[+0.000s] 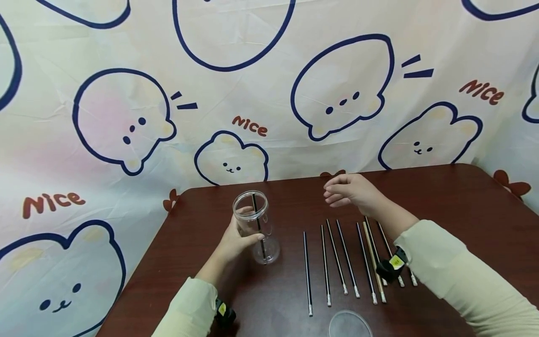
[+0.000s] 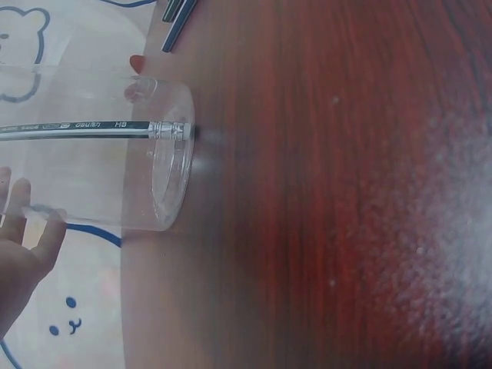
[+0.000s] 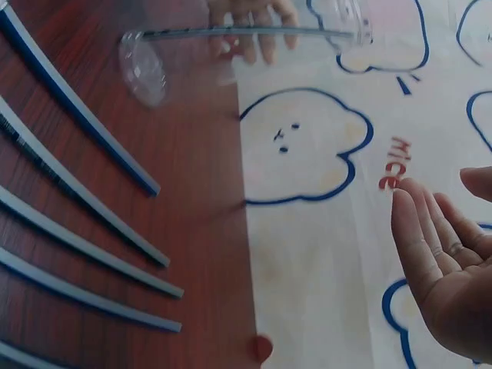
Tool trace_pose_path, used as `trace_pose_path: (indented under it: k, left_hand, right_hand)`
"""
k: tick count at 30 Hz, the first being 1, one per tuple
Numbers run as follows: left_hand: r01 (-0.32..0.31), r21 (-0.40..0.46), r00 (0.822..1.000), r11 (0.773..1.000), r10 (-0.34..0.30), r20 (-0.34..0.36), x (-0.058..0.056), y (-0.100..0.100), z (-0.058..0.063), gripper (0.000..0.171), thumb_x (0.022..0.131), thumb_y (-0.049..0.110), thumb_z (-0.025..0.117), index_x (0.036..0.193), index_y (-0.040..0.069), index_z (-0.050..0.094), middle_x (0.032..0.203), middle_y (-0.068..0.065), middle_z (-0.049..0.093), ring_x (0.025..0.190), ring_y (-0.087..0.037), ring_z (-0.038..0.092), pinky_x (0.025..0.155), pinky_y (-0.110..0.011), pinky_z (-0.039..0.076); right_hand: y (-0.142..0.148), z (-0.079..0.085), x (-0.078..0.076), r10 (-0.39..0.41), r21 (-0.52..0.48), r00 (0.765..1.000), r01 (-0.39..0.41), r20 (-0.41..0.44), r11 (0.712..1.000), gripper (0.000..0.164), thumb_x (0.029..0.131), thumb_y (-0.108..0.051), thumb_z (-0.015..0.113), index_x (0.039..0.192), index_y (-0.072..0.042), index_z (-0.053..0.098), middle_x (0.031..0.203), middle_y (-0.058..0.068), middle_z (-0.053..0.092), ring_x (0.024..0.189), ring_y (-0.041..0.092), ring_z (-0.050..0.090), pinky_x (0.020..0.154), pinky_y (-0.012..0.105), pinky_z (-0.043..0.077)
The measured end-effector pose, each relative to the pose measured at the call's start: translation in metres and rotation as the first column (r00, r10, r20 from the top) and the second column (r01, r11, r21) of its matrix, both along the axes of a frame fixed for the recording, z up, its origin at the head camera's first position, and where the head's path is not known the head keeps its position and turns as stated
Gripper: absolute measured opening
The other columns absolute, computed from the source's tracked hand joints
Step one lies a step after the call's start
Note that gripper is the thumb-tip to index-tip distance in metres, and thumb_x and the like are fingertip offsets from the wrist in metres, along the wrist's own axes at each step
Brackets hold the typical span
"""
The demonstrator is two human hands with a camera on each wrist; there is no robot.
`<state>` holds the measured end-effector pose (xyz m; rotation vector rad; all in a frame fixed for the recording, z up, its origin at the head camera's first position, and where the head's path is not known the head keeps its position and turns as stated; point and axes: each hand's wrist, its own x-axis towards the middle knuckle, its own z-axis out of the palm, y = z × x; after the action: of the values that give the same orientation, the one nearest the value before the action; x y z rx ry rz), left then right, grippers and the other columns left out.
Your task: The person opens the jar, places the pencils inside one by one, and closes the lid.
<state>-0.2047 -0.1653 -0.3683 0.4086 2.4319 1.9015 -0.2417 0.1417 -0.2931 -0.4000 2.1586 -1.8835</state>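
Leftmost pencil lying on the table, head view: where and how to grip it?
Probably mid-shaft on the pencil, right hand coming straight down, thumb and fingers pinching the two long sides. It's slim and lies flat, eraser end nearest the camera, with a gap to the next pencil on its right, so fingertips should fit either side.

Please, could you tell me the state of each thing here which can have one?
Jar: open-topped.
Left hand: gripping the jar.
Right hand: raised, holding nothing.
Pencil in the jar: eraser end down.
Other pencils: lying on the table, eraser ends toward the person.
Clear disc, perhaps a lid: on the table, partly out of frame.
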Motion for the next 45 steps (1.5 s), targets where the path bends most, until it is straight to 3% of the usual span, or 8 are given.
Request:
trace_pose_path:
  k: [4, 9, 15, 23, 30, 37, 45]
  left_hand:
    - [0.009, 0.008, 1.0, 1.0, -0.009, 0.004, 0.003, 0.002, 0.004, 0.069, 0.071, 0.0, 0.066, 0.127, 0.009, 0.027, 0.129, -0.011, 0.034, 0.09, -0.021, 0.051, 0.079, -0.032, 0.038]
    - [0.014, 0.013, 1.0, 1.0, -0.014, -0.013, -0.005, -0.003, -0.009, 0.07, 0.07, 0.004, 0.069, 0.126, 0.016, 0.028, 0.127, -0.008, 0.037, 0.088, -0.021, 0.053, 0.076, -0.033, 0.04]
    - [0.032, 0.027, 0.999, 0.999, -0.032, -0.007, -0.005, -0.005, -0.01, 0.069, 0.071, 0.005, 0.068, 0.126, 0.017, 0.028, 0.119, -0.021, 0.043, 0.085, -0.021, 0.055, 0.069, -0.033, 0.043]
    - [0.027, 0.03, 1.0, 0.999, -0.027, -0.017, -0.007, -0.006, -0.011, 0.071, 0.071, 0.001, 0.068, 0.127, 0.016, 0.027, 0.126, -0.007, 0.038, 0.085, -0.021, 0.055, 0.071, -0.032, 0.043]
    - [0.032, 0.033, 0.999, 0.999, -0.032, 0.004, -0.005, -0.005, -0.01, 0.069, 0.071, 0.005, 0.068, 0.126, 0.019, 0.027, 0.12, -0.018, 0.043, 0.088, -0.022, 0.054, 0.071, -0.033, 0.043]
    - [0.03, 0.017, 1.0, 0.999, -0.03, 0.002, -0.006, -0.005, -0.01, 0.071, 0.071, 0.005, 0.069, 0.127, 0.017, 0.026, 0.123, -0.01, 0.041, 0.087, -0.022, 0.053, 0.072, -0.033, 0.042]
    - [0.009, -0.005, 1.0, 1.0, -0.009, -0.008, -0.005, -0.005, -0.01, 0.071, 0.07, 0.01, 0.07, 0.126, 0.017, 0.027, 0.128, -0.006, 0.035, 0.093, -0.023, 0.05, 0.079, -0.036, 0.039]
  right_hand:
    - [0.017, -0.007, 0.001, -0.008, 0.015, 1.0, 0.008, 0.028, 1.0, 0.032, 0.085, -0.017, 0.054, 0.103, 0.008, 0.048, 0.092, 0.018, 0.058, 0.079, 0.024, 0.06, 0.07, 0.034, 0.047]
    - [0.036, -0.015, 0.004, -0.015, 0.026, 0.998, 0.014, 0.058, 1.0, 0.041, 0.085, -0.019, 0.054, 0.109, 0.012, 0.043, 0.092, 0.014, 0.058, 0.08, 0.021, 0.059, 0.072, 0.033, 0.046]
    - [0.053, -0.025, 0.006, -0.033, 0.024, 0.995, 0.031, 0.094, 0.999, 0.044, 0.086, -0.019, 0.053, 0.111, 0.014, 0.04, 0.087, 0.008, 0.06, 0.077, 0.017, 0.06, 0.072, 0.032, 0.046]
    - [0.08, -0.047, 0.006, -0.049, 0.08, 0.992, 0.04, 0.114, 0.996, 0.052, 0.088, -0.024, 0.05, 0.117, 0.016, 0.034, 0.095, 0.013, 0.057, 0.085, 0.021, 0.058, 0.074, 0.035, 0.045]
    - [0.107, -0.066, 0.005, -0.077, 0.12, 0.988, 0.061, 0.135, 0.991, 0.054, 0.089, -0.024, 0.048, 0.119, 0.018, 0.031, 0.094, 0.012, 0.057, 0.083, 0.018, 0.058, 0.073, 0.034, 0.045]
    - [0.13, -0.084, 0.003, -0.114, 0.179, 0.982, 0.086, 0.15, 0.98, 0.049, 0.09, -0.018, 0.042, 0.117, 0.02, 0.03, 0.103, 0.021, 0.052, 0.084, 0.019, 0.058, 0.074, 0.035, 0.045]
    - [0.144, -0.1, 0.001, -0.153, 0.288, 0.977, 0.105, 0.149, 0.952, 0.053, 0.089, -0.02, 0.046, 0.117, 0.021, 0.029, 0.101, 0.025, 0.052, 0.083, 0.021, 0.058, 0.071, 0.035, 0.046]
